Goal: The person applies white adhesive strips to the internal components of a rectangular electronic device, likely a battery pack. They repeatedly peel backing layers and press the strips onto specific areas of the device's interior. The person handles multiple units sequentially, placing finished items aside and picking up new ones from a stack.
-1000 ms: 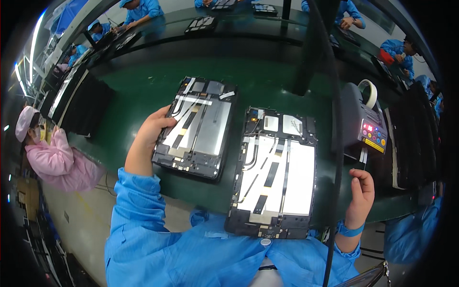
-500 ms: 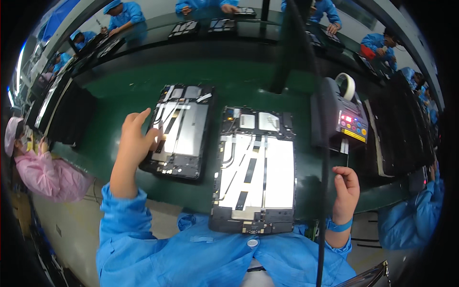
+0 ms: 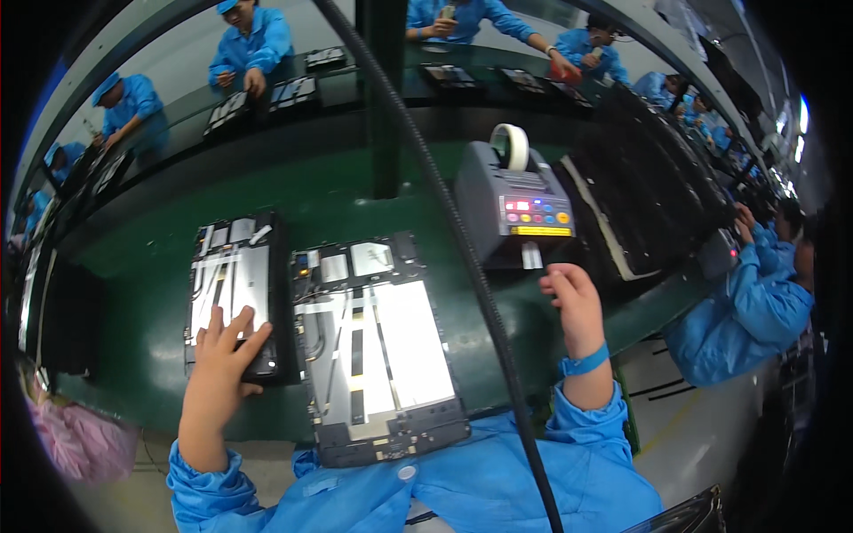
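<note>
My left hand [image 3: 222, 362] lies with fingers spread over the lower part of an opened tablet [image 3: 236, 282], whose silver plates, black strips and cables show. A second, larger-looking opened tablet [image 3: 404, 342] lies right of it, its near end toward my body. At the right, a grey tape dispenser [image 3: 511, 218] carries a roll of whitish tape [image 3: 510, 147]. A short strip of tape [image 3: 531, 256] sticks out of its front. My right hand [image 3: 573, 302] is closed in a pinch just beside that strip; whether anything is between the fingertips is hidden.
A dark cable [image 3: 444, 200] runs slantwise across the view, and a dark post [image 3: 379, 133] stands behind the tablets. Right of the dispenser is a stack of black padded sheets [image 3: 640, 186]. Across the green bench [image 3: 329, 200], people in blue work on other tablets.
The view has turned right, so the bench things sit further left. My left hand has come down onto the left tablet. My right hand stays pinched near the tape strip.
</note>
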Motion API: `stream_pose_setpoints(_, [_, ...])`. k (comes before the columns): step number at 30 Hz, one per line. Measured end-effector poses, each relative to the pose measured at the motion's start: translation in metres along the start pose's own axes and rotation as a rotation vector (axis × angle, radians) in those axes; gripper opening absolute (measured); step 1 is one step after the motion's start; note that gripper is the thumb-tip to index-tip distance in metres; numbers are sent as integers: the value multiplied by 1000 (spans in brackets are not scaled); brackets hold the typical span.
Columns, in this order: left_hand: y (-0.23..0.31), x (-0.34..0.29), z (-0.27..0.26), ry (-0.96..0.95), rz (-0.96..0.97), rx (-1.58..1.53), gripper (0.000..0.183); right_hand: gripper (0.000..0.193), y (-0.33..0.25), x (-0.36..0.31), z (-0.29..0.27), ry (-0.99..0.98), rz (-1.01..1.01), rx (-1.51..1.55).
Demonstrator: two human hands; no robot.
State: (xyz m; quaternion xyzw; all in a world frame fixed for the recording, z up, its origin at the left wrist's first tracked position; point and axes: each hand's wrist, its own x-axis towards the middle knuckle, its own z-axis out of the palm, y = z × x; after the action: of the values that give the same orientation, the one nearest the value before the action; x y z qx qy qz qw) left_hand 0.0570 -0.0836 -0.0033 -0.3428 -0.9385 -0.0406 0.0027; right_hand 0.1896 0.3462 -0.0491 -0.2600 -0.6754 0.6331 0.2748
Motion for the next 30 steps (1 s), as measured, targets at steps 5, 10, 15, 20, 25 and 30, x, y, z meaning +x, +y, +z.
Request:
stream_pose_setpoints(5, [-11,21,9,77,-54,34,104,25,-7,13,5,-73,135,-35])
stream_pose_setpoints(10, [-18,31,7,121,-47,-21,100,26,-10,14,6,-108,124,30])
stream_pose_setpoints(15, [-24,25,3,151,-31,-95,78,23,4,12,1,-164,104,71])
stream_pose_setpoints(20, [-22,23,-5,232,-19,-128,68,23,10,11,0,-182,97,51])
stream_pose_setpoints(25, [-24,17,-5,251,-9,-41,68,22,11,14,2,-176,75,69])
stream_pose_setpoints(30, [-26,16,-1,262,-3,-40,70,23,10,15,2,-187,90,74])
